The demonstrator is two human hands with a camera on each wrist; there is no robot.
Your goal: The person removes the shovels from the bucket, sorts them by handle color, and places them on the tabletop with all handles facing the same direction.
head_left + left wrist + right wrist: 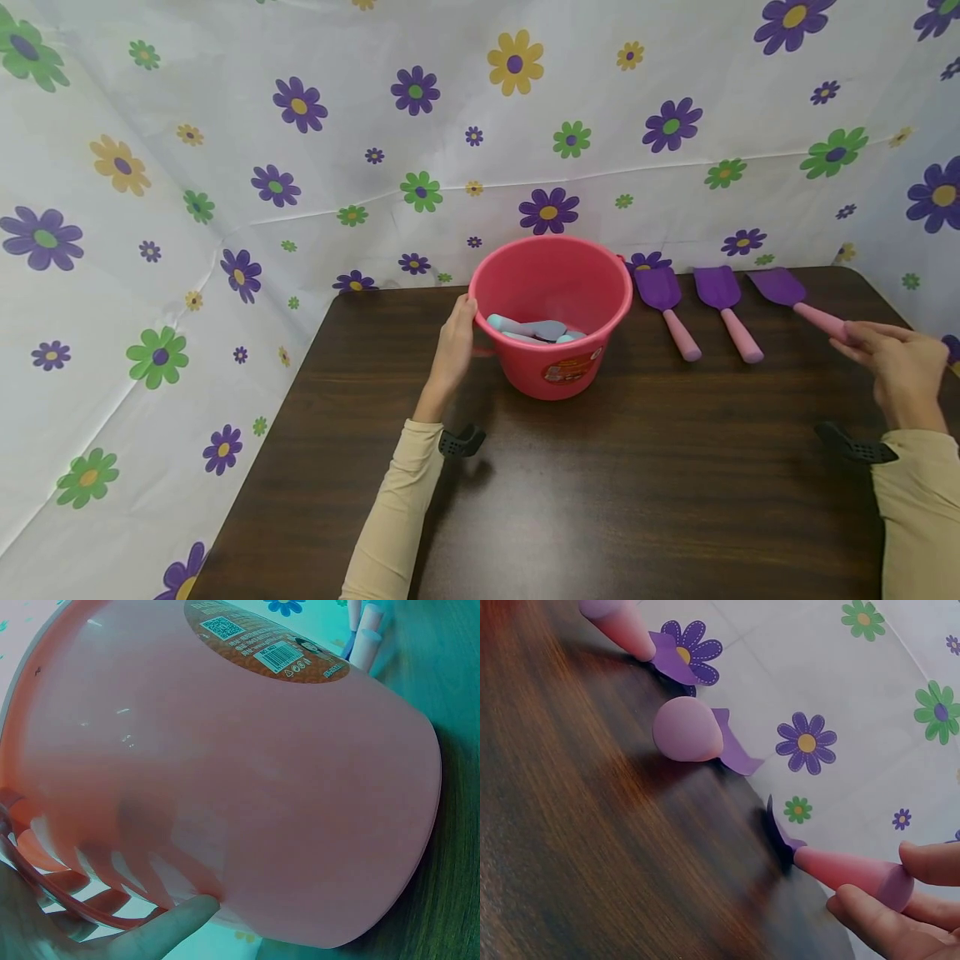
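I have the left hand (453, 346) curled at the side handle of the pink bucket (517, 367), thumb laid along its wall; the bucket stands near the middle of the table's (637, 475) far edge, teal-ended utensils (547, 329) inside. My right hand (905, 367) is nearly closed, thumb and fingers pinching the pink handle end of the right shovel (782, 287), its purple blade by the far right corner. Two matching shovels (717, 287) lie between, along the far edge.

2 arms (395, 512) extend forward: left grip (453, 343) curled, right grip (905, 364) pinching.
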